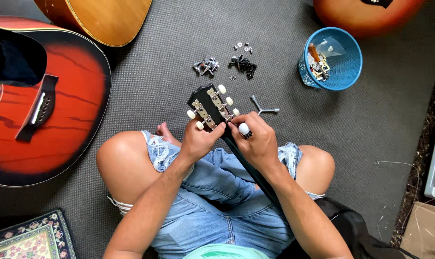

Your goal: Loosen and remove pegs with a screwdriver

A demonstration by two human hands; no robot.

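Black guitar headstock point(208, 104) is held over the lap at centre frame, pointing toward 11 o'clock. Cream-buttoned tuning machines are seen fitted along both edges; the work on them is judged well along, with the lowest peg on the right edge in hand. Left hand point(196, 142) is closed on the neck just below the headstock. Right hand point(257, 142) is pinched around a white-handled tool point(244, 129) at that peg. Loose metal hardware point(223, 64) lies at 12 o'clock. Blue round plastic basket point(348, 70), at 2 o'clock, holds tools and small bagged parts.

Bare arms, ripped light-blue denim shorts point(212, 211), mint-green shirt hem point(224, 252), bare feet.
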